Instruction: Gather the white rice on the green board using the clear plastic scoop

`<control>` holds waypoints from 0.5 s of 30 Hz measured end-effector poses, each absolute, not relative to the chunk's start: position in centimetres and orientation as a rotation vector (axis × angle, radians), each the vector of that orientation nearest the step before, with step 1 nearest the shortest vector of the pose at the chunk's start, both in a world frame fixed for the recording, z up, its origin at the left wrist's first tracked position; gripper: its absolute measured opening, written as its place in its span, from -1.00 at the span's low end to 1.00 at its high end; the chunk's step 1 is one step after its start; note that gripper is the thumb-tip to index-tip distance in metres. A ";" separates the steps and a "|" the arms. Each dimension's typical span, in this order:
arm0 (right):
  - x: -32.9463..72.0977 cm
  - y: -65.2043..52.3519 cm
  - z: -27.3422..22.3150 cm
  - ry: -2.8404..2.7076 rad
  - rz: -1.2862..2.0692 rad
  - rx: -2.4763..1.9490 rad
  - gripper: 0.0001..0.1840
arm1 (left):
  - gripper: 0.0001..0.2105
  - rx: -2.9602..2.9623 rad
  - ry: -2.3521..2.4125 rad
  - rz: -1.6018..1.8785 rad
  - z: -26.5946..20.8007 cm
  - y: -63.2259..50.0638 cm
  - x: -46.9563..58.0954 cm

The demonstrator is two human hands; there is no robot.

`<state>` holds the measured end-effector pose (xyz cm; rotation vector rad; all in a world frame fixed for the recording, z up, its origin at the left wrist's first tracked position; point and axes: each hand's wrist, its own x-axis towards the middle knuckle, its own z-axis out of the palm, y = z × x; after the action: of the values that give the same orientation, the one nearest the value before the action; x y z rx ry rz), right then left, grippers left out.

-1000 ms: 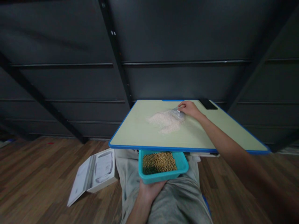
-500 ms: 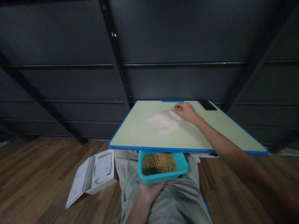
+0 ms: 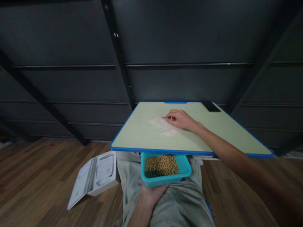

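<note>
My left hand (image 3: 152, 194) supports a turquoise plastic tub (image 3: 161, 181) from below, over my lap; its fingers are mostly hidden under the base. Round tan beans (image 3: 163, 164), like soybeans, fill most of the tub. My right hand (image 3: 178, 119) is closed in a pinch on a small, thin, shiny utensil (image 3: 164, 118), perhaps a spoon; most of it is hidden by the fingers. Its tip meets a spread heap of fine whitish grains (image 3: 167, 130) on the pale green tabletop (image 3: 132, 135), which has a blue edge.
A black phone (image 3: 210, 106) lies at the table's back right corner. On the wooden floor (image 3: 47, 176) to the left stands an open white box (image 3: 104, 175) with a moulded insert. A dark panelled wall (image 3: 189, 34) rises behind the table.
My right hand has moved left and slightly nearer, from the heap's far edge onto the grains, with the shiny utensil still pinched. The left hand and tub have barely moved.
</note>
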<state>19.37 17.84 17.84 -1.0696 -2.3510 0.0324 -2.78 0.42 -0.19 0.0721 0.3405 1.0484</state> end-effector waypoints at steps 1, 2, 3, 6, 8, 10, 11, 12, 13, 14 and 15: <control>19.0 17.6 17.9 -2.357 0.044 -1.054 -0.76 | -0.54 0.067 0.329 1.055 -0.2 0.4 -2.8; 18.7 17.3 17.9 -2.362 0.058 -1.042 -0.76 | -0.54 0.059 0.321 1.060 -0.3 0.4 -2.7; 18.5 17.1 18.0 -2.364 0.073 -1.034 -0.76 | -0.54 0.051 0.318 1.064 -0.2 0.4 -2.7; 18.1 16.9 18.2 -2.365 0.107 -1.006 -0.76 | -0.54 0.028 0.325 1.062 0.1 0.4 -2.6; 18.1 16.9 18.3 -2.338 0.119 -0.986 -0.76 | -0.54 0.027 0.332 1.060 0.4 0.3 -2.6; 18.3 17.1 18.4 -2.274 0.138 -0.969 -0.76 | -0.55 0.034 0.338 1.056 0.5 0.3 -2.6; 18.3 17.2 18.4 -2.233 0.159 -0.962 -0.77 | -0.56 0.040 0.342 1.056 0.6 0.3 -2.7; 18.3 17.3 18.3 -2.189 0.191 -0.960 -0.77 | -0.57 0.046 0.347 1.055 0.6 0.3 -2.7; 18.3 17.5 18.2 -2.148 0.236 -0.965 -0.78 | -0.57 0.053 0.351 1.056 0.6 0.3 -2.6; 18.3 17.7 18.1 -2.117 0.291 -0.978 -0.78 | -0.57 0.060 0.357 1.057 0.6 0.3 -2.6; 18.3 17.9 17.9 -2.096 0.349 -0.996 -0.78 | -0.57 0.065 0.363 1.061 0.6 0.4 -2.6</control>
<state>18.27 17.87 17.86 -0.9959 -2.0965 0.3492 -2.62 0.35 0.65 0.0655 0.3628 1.0614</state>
